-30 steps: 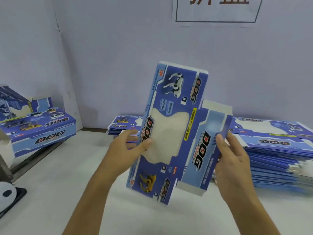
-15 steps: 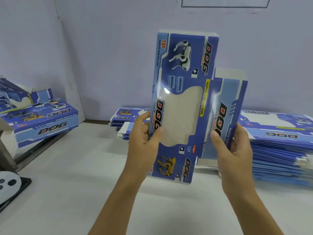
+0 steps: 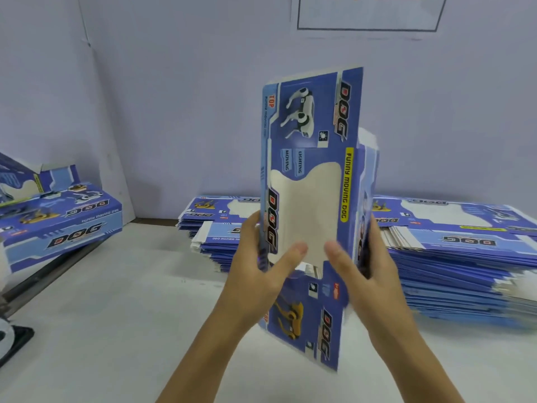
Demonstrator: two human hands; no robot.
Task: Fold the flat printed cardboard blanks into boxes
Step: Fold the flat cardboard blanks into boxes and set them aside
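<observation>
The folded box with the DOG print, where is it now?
Head view, far left: the folded box lies tilted, left of the stacks of flat blanks.

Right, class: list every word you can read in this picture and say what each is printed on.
"DOG", "TOP", "FUNNY MOVING DOG", "LIGHTING", "MOVING": held blank.
"DOG", upside down: folded box at left.
"DOG", upside down: blank stacks.
Wall sign: characters cut off, unreadable.
Small red labels: too small.

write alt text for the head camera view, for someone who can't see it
Two hands, left hand and right hand, hold a blue printed cardboard blank upright over a white table, thumbs on its front. Stacks of flat blanks lie behind it, and a folded box sits at far left.
</observation>
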